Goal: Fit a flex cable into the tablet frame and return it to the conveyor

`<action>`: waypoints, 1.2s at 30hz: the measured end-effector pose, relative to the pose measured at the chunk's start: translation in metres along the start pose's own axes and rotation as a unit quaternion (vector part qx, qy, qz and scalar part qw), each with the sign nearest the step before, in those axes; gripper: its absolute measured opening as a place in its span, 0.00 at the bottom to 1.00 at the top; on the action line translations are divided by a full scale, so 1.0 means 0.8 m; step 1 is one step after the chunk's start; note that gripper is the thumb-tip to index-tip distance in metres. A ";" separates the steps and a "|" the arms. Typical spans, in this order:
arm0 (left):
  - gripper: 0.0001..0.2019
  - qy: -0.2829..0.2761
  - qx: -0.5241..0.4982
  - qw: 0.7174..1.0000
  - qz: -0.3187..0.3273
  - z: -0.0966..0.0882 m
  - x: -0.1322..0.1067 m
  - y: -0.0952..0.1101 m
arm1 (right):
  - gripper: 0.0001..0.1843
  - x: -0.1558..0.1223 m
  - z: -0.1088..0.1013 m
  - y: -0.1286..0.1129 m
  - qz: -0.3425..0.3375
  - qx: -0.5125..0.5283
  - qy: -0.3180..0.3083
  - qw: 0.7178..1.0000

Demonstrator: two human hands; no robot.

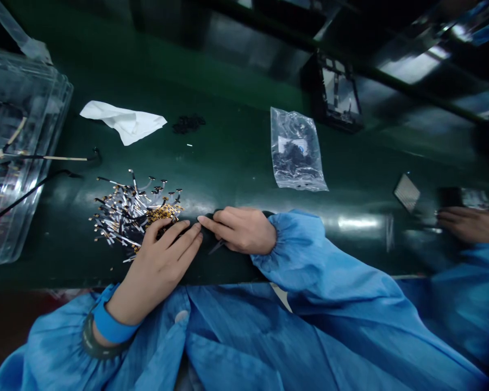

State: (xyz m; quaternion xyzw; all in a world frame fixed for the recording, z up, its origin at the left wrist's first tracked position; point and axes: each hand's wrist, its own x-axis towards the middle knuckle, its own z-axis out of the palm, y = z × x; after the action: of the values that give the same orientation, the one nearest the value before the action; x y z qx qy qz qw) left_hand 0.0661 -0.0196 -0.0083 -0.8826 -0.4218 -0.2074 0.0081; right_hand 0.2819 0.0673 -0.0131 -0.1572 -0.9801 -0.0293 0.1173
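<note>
My left hand (163, 260) reaches over the near right side of a pile of small flex cables (124, 212) with black and gold ends. Its fingers curve together at the tips, with the thumb hidden beneath; whatever they pinch is too small to make out. My right hand (244, 229) is closed, its index fingertip meeting the left fingertips. Pointed grey tweezers (217, 247) stick out under its fingers, mostly covered by the hand. Gold-coloured pieces (167, 213) lie in the pile beside my left fingers.
Clear plastic trays (61, 103) stand at the left. Farther back are a white cloth (126, 122), small black parts (188, 123), a clear bag of black parts (297, 152) and a black box (336, 92). At right, another person's hand (472, 224) is near a gridded block (407, 192).
</note>
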 end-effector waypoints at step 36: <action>0.14 -0.004 0.006 1.000 0.028 -0.011 -0.008 -0.019 | 0.16 0.049 0.009 0.031 0.232 0.171 0.109 0.951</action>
State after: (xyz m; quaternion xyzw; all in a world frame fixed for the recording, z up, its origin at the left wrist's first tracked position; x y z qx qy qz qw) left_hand 0.0485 -0.0163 -0.0049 -0.8950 -0.3977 -0.2013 0.0172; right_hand 0.2516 0.1033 -0.0105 -0.3540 -0.8879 0.1500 0.2525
